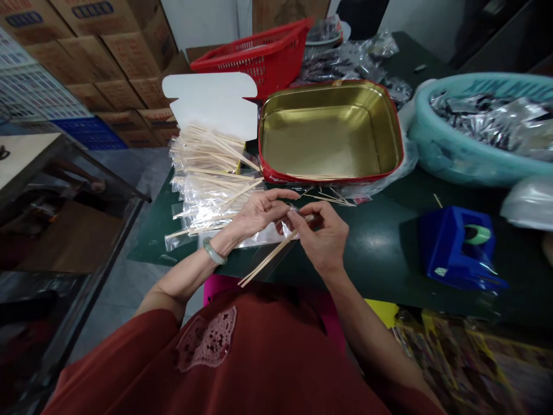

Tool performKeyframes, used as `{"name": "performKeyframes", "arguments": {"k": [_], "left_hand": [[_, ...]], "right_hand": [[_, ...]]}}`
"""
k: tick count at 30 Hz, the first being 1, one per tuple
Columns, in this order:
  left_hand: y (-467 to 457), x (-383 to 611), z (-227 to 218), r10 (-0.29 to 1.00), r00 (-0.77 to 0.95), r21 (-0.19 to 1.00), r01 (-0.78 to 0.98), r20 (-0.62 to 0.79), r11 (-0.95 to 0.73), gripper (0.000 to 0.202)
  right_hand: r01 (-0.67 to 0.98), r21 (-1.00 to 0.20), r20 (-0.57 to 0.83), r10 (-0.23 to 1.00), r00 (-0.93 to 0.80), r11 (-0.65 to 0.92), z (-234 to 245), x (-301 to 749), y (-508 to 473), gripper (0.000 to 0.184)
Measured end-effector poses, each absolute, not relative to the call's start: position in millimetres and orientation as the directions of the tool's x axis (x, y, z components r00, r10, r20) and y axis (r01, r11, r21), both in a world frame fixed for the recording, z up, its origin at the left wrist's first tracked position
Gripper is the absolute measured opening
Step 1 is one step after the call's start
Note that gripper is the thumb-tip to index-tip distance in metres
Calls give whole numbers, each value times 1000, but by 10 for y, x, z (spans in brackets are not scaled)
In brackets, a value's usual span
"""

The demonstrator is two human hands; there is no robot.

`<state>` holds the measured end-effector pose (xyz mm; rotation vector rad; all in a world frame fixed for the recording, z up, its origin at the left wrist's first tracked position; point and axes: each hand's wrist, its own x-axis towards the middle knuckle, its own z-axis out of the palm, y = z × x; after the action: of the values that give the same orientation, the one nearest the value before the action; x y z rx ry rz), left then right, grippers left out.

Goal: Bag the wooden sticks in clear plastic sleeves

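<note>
In front of my body, a narrow clear plastic bag (pixel 270 270) slants down to the left with several thin wooden sticks (pixel 268 263) in it. My right hand (pixel 324 235) pinches the bag near its upper end, thumb on top and fingers curled beneath. My left hand (pixel 261 211), a pale bangle (pixel 215 251) at its wrist, meets it there, thumb and fingertips closed on the bag's upper end while the index finger reaches out. Just left lies a pile of bagged sticks (pixel 203 199). Beyond my hands, loose sticks (pixel 330 197) lie by a gold-lined tin (pixel 330 132).
A white box flap (pixel 211 104) stands behind the pile. Farther back is a red basket (pixel 259 60). On the right are a teal basin (pixel 475 155) of silvery packets and a blue tape dispenser (pixel 458 248). Cardboard boxes (pixel 90 57) are stacked at the far left.
</note>
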<state>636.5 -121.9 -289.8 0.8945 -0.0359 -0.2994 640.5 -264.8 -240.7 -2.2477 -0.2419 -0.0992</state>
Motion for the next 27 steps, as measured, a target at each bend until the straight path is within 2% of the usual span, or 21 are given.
{"name": "performKeyframes", "arguments": {"k": [6, 9, 11, 15, 23, 25, 27], "left_hand": [[-1200, 6377, -2915, -314, 944, 730, 283, -98, 622, 56], [-1182, 6363, -2938, -332, 937, 738, 303, -114, 603, 59], [-1173, 6349, -2955, -326, 938, 752, 299, -119, 587, 56], [-1169, 6329, -2972, -281, 952, 796, 261, -119, 547, 50], [-1162, 6299, -2953, -282, 950, 819, 265, -132, 509, 53], [-1156, 6299, -2945, -277, 951, 820, 267, -138, 506, 55], [-1156, 6303, -2933, -287, 948, 820, 273, -140, 504, 57]], "right_hand": [[158, -787, 118, 106, 987, -597, -2405, 6440, -2640, 18], [103, -829, 79, 67, 995, -550, -2416, 6467, -2646, 29], [48, -854, 1, 90, 996, -519, -2417, 6489, -2663, 32], [-4, -869, -110, 186, 976, -494, -2377, 6525, -2711, 21], [45, -847, -80, 211, 974, -530, -2315, 6498, -2735, 39], [63, -845, -52, 199, 979, -532, -2317, 6503, -2730, 38], [94, -844, -15, 198, 980, -528, -2308, 6530, -2727, 30]]}}
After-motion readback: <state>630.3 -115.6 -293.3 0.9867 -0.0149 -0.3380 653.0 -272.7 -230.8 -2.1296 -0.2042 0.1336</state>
